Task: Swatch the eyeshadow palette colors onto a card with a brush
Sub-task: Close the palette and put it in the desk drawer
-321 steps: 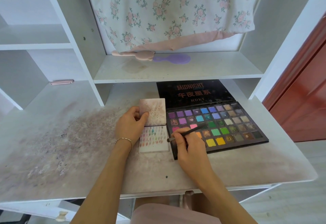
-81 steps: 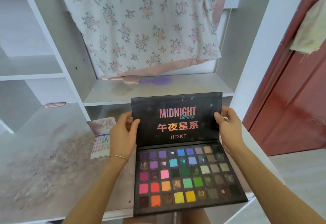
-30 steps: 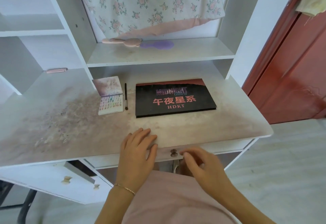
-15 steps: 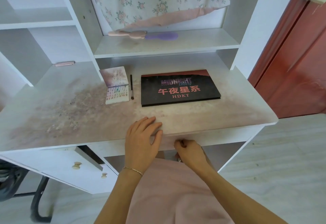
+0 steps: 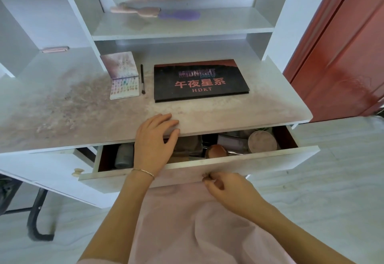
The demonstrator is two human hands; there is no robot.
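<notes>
On the tabletop (image 5: 207, 116) in front of us the eyeshadow palette (image 5: 200, 80) lies closed, the brush (image 5: 142, 78) set down just beside its left edge, and the card (image 5: 124, 75) next to that, its lower half covered in rows of coloured swatches. We judge the swatching done, or nearly so, with only tidying left. Our left hand (image 5: 154, 139) rests at the tabletop's front edge, fingers straight and released. Our right hand (image 5: 226, 189) pinches the small knob (image 5: 206, 175) on the front of the drawer (image 5: 270, 157), which stands open below, with jars and brushes inside.
</notes>
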